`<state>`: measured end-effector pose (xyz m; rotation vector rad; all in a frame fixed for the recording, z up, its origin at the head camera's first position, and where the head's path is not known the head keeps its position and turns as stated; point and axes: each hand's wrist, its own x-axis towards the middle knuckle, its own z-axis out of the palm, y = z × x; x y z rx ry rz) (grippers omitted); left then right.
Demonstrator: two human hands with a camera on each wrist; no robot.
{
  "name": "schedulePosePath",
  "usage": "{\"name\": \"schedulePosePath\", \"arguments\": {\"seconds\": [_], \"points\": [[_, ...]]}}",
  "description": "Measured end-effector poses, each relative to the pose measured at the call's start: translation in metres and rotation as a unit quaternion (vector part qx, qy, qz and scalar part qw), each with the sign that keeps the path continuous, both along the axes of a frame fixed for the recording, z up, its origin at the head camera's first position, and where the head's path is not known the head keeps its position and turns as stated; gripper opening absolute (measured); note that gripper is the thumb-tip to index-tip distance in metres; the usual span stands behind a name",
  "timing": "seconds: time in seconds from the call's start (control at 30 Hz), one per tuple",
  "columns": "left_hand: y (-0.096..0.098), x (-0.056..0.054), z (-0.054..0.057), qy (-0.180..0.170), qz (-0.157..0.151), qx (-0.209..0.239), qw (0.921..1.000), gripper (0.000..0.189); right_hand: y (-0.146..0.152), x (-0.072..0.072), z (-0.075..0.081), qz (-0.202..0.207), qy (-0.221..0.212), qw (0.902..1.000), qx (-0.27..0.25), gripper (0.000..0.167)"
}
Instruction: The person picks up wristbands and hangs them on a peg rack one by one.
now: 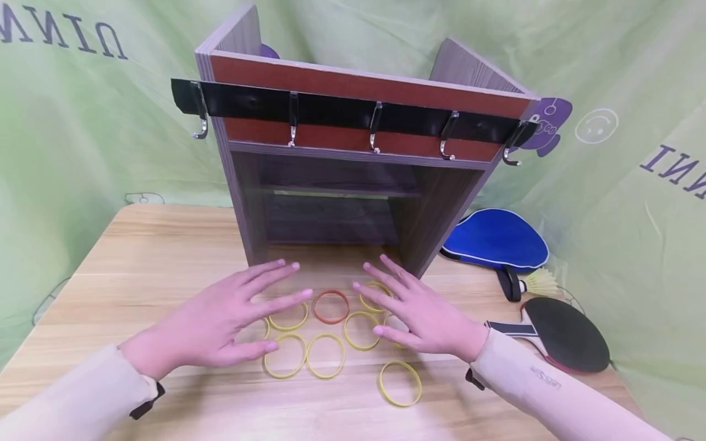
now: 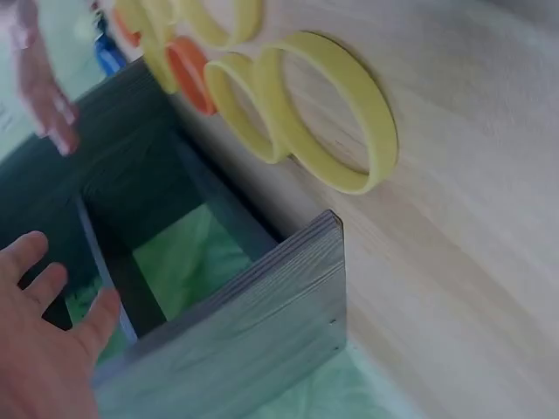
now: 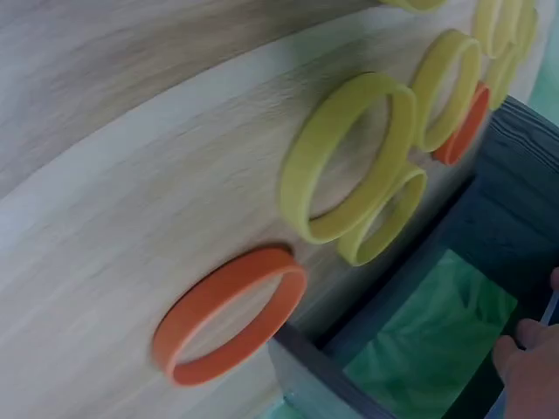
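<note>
Both hands hover over the table with fingers spread and nothing held. Several thin yellow rings (image 1: 380,383) and an orange ring (image 1: 331,291) lie flat between and below them. My left hand (image 1: 217,321) is left of the rings, its thumb over the edge of one. My right hand (image 1: 427,315) overlaps rings on the right and partly hides them. In the right wrist view, a second orange ring (image 3: 210,301) lies at the near end of the group. Behind the hands stands a grey wooden rack (image 1: 447,214), its open side facing them.
A black bar (image 1: 336,110) with several metal hooks runs across the rack's reddish front panel. To the right lie a blue paddle case (image 1: 496,237), a yellow shuttlecock (image 1: 542,282) and a black table tennis paddle (image 1: 568,334). A green curtain (image 1: 72,135) hangs behind the table.
</note>
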<state>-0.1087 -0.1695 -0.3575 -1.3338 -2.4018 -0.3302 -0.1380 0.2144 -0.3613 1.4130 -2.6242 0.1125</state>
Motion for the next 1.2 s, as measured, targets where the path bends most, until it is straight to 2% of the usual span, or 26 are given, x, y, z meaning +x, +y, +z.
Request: {"name": "schedulePosePath", "arguments": {"seconds": [0.1, 0.2, 0.3, 0.37, 0.43, 0.5, 0.6, 0.67, 0.83, 0.9, 1.03, 1.1, 1.2], "points": [[-0.008, 0.0, -0.002, -0.002, 0.007, 0.063, 0.998, 0.059, -0.005, -0.001, 0.003, -0.03, -0.058, 0.9978, -0.012, 0.065], [-0.017, -0.004, -0.007, 0.003, 0.025, 0.134, 0.9907, 0.043, -0.012, -0.004, 0.004, -0.051, -0.093, 0.9941, -0.022, 0.059], [-0.025, -0.011, -0.012, -0.006, 0.047, 0.21, 0.9766, 0.025, -0.019, -0.011, 0.003, -0.059, -0.092, 0.9936, -0.029, 0.048], [-0.028, -0.016, -0.015, -0.031, 0.076, 0.249, 0.9652, 0.019, -0.021, -0.017, 0.001, -0.063, -0.078, 0.9945, -0.029, 0.04], [-0.03, -0.02, -0.018, -0.066, 0.112, 0.281, 0.9507, 0.017, -0.023, -0.023, -0.003, -0.071, -0.073, 0.9944, -0.029, 0.033], [-0.031, -0.023, -0.02, -0.12, 0.153, 0.299, 0.9343, 0.019, -0.024, -0.028, -0.007, -0.085, -0.071, 0.9935, -0.023, 0.029], [-0.031, -0.027, -0.023, -0.22, 0.198, 0.309, 0.9037, 0.033, -0.026, -0.035, -0.015, -0.108, -0.075, 0.9913, -0.006, 0.02], [-0.031, -0.031, -0.025, -0.265, 0.215, 0.304, 0.8894, 0.044, -0.026, -0.038, -0.02, -0.124, -0.065, 0.9902, 0.007, 0.014], [-0.027, -0.044, -0.03, -0.361, 0.202, 0.319, 0.8529, 0.066, -0.027, -0.045, -0.025, -0.16, -0.057, 0.985, 0.031, 0.004], [-0.025, -0.049, -0.032, -0.405, 0.185, 0.337, 0.8293, 0.071, -0.029, -0.047, -0.024, -0.173, -0.07, 0.9818, 0.035, 0.003], [-0.019, -0.057, -0.04, -0.464, 0.16, 0.361, 0.7928, 0.072, -0.032, -0.05, -0.022, -0.196, -0.093, 0.9758, 0.031, 0.009], [-0.018, -0.059, -0.042, -0.479, 0.161, 0.366, 0.7818, 0.072, -0.034, -0.051, -0.022, -0.199, -0.096, 0.9748, 0.031, 0.011], [-0.019, -0.059, -0.045, -0.484, 0.174, 0.367, 0.7749, 0.071, -0.038, -0.052, -0.024, -0.198, -0.099, 0.9744, 0.036, 0.013]]}}
